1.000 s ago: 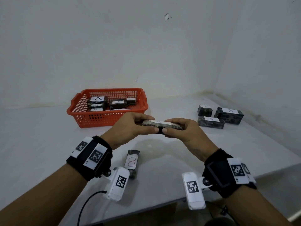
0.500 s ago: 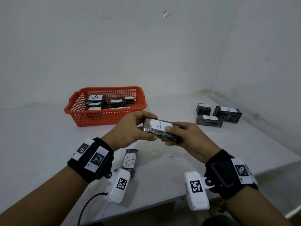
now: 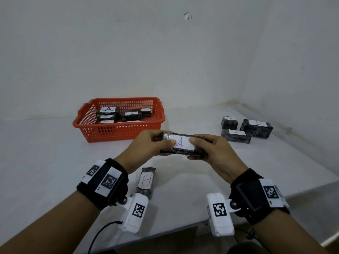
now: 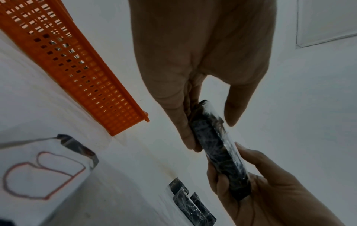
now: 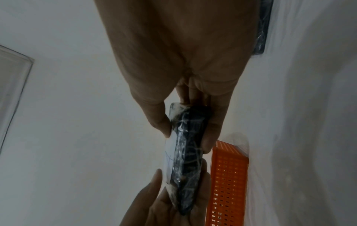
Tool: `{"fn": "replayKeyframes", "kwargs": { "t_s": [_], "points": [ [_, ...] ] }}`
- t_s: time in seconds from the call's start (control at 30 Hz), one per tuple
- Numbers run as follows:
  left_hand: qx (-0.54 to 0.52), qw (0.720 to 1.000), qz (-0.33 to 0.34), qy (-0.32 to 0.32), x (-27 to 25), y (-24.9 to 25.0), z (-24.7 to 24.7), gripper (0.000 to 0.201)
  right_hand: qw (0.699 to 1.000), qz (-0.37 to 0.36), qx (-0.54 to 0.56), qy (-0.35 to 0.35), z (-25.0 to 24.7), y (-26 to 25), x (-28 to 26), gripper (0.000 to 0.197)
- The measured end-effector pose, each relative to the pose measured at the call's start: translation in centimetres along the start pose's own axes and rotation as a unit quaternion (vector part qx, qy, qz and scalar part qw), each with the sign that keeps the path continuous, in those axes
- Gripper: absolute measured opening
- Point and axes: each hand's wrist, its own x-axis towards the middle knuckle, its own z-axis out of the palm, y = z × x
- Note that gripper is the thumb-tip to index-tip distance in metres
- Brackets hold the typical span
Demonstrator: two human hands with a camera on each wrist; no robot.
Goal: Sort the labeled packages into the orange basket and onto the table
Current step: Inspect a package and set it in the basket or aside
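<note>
Both hands hold one flat dark package (image 3: 181,146) above the table, its white label with a blue "A" tilted up towards the head camera. My left hand (image 3: 146,146) pinches its left end (image 4: 210,133); my right hand (image 3: 212,150) grips its right end (image 5: 185,137), thumb on the label. The orange basket (image 3: 117,132) stands behind the hands at the left and holds several labeled dark packages (image 3: 107,114). A "B" package (image 3: 146,181) lies on the table under my left wrist.
Three more dark packages sit at the back right: a small "A" (image 3: 229,122), a long "A" (image 3: 236,136) and a "B" (image 3: 256,128). White walls meet in a corner behind them. The table's front edge (image 3: 165,233) runs below my wrists.
The package was held edge-on a second ago; both hands have tipped it so that the "A" label faces the head camera. The hands stayed in about the same place.
</note>
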Motion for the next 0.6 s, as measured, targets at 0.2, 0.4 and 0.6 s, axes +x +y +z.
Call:
{"fn": "replayKeyframes", "kwargs": {
  "t_s": [0.2, 0.4, 0.6],
  "points": [
    [0.003, 1.0, 0.009, 0.029, 0.09, -0.03, 0.04, 0.027, 0.999, -0.003, -0.023, -0.035, 0.28, 0.3, 0.05, 0.029],
    [-0.014, 1.0, -0.002, 0.007, -0.11, -0.49, 0.1, 0.028, 0.998, -0.012, -0.056, -0.011, 0.1, 0.63, 0.04, 0.025],
    [-0.024, 1.0, -0.009, 0.003, -0.13, -0.54, 0.27, 0.033, 0.999, -0.011, -0.048, -0.003, -0.1, 0.54, -0.05, 0.02]
  ]
}}
